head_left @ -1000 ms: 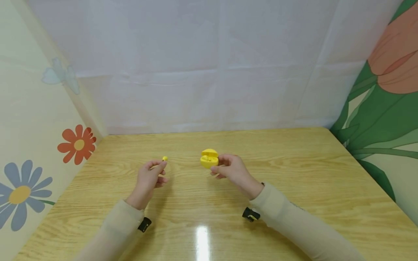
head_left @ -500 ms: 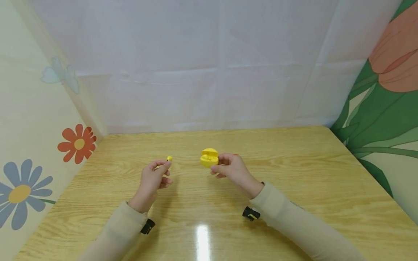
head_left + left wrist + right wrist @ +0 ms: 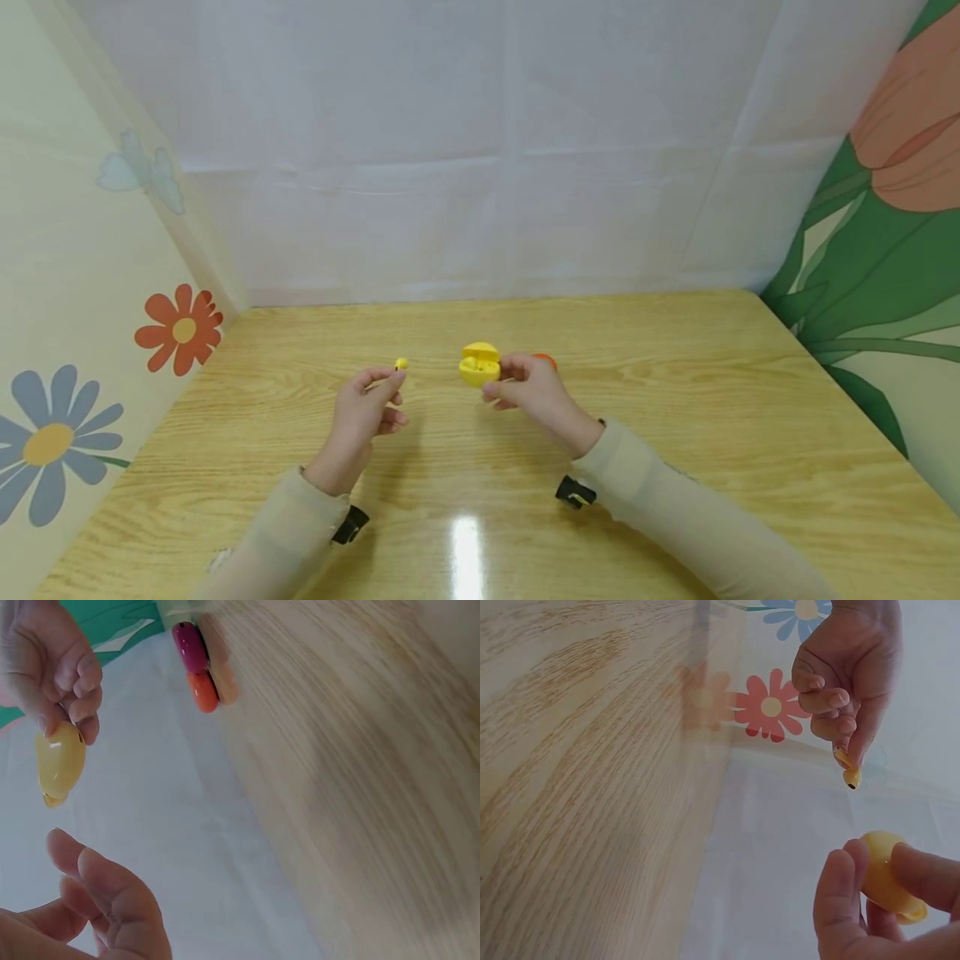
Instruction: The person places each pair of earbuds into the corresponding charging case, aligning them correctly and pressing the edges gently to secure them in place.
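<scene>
Between thumb and forefinger, my left hand (image 3: 360, 421) pinches a small yellow earbud (image 3: 401, 364), its rounded head sticking up past the fingertips. In the right wrist view the earbud (image 3: 851, 778) points down from those fingers; in the left wrist view it cannot be made out. My right hand (image 3: 534, 390) grips a yellow earbud case (image 3: 479, 373) by its right side, above the table. The case's lid is raised, and a rounded yellow shape, seemingly another earbud, sits in its left part. A short gap separates the left hand's earbud from the case.
On the wooden table (image 3: 645, 433) behind my right hand lies an orange rounded object (image 3: 202, 691), mostly hidden in the head view. A magenta rounded object (image 3: 190, 646) touches it. A white cloth (image 3: 480, 208) hangs along the table's back edge.
My left hand has moved steadily right with the earbud, closer to the case. My right hand and the case have hardly moved. More of the orange object shows behind the right hand.
</scene>
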Demonstrator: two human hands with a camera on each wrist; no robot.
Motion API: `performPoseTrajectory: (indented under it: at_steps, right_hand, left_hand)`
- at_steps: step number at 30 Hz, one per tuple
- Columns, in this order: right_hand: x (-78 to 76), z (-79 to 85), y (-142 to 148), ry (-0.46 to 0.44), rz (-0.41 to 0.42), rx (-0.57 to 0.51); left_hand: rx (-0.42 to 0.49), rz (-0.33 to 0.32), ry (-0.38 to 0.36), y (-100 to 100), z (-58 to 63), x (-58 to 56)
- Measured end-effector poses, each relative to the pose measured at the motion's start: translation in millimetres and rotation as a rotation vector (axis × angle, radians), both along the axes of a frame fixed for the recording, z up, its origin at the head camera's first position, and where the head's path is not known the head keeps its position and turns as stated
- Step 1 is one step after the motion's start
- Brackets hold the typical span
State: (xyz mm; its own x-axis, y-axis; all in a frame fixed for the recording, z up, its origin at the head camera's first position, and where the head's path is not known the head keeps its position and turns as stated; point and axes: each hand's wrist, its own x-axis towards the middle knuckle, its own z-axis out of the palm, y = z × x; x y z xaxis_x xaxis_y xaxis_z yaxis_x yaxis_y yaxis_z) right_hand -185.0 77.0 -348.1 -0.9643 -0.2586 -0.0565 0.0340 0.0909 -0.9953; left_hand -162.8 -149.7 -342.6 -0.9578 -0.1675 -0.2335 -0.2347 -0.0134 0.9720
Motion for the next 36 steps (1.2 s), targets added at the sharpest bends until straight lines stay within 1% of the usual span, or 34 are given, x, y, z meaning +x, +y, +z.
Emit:
performPoseTrajectory:
  at_steps: [5,12,18,30,36]
  right_hand:
    - [0.8,0.2,-1,-0.008,-0.003,-0.007]
    - [2.6,1.3,-1,-0.02,0.013,-0.009]
    - [2.9,1.9,-2,-0.013,0.015,0.004]
    - [4.2,2.3,-3,-0.011,0.014,0.005]
    - [4.2,2.4,-4,0.001,0.016,0.012]
  left_hand:
    - [0.009,-0.018,0.024,6,1.4,3.3]
    - [0.021,-0.043,0.041,14,3.8,9.2]
    - [0.028,-0.046,0.061,22,5.4,12.2]
    - [0.038,-0.036,0.077,33,7.4,12.7]
    - [0.054,-0.052,0.101,41,9.1,12.6]
